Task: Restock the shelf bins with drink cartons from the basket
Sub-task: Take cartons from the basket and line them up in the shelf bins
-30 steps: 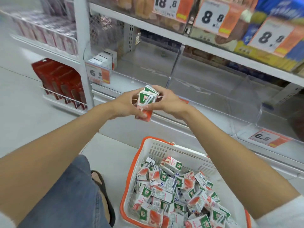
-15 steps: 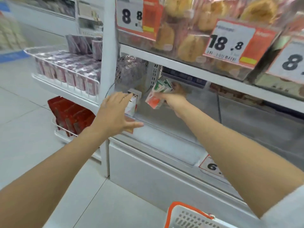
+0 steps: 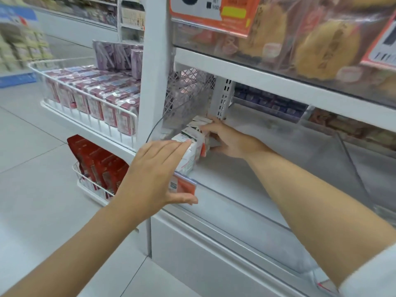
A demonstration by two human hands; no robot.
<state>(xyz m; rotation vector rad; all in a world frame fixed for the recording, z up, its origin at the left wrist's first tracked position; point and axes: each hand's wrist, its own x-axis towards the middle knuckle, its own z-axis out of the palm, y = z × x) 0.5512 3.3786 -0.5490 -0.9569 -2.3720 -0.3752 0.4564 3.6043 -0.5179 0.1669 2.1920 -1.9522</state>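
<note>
From your head camera, little writing is legible: the orange-and-white price tag (image 3: 182, 186) clipped to the front rail shows what looks like a 5, with the rest behind your left hand (image 3: 158, 174). The larger tag (image 3: 214, 11) on the shelf above is cut off by the top edge, leaving only the lower part of a black digit. The print on the drink cartons (image 3: 190, 146) is too blurred to read; you can make out only white faces with green and orange-red patches. They stand in a short row at the far left end of the shelf bin (image 3: 246, 179), against its left wall. Your left hand is flat, its straight fingertips (image 3: 187, 142) touching the front carton and its thumb spread below the rail tag. Your right hand (image 3: 227, 140) reaches into the bin, its fingers (image 3: 211, 122) curled round the rear cartons from the right side, though the fingertips are hidden behind them. Bagged pastries (image 3: 321, 46) above and maroon packs (image 3: 92, 93) to the left are blurred.
</note>
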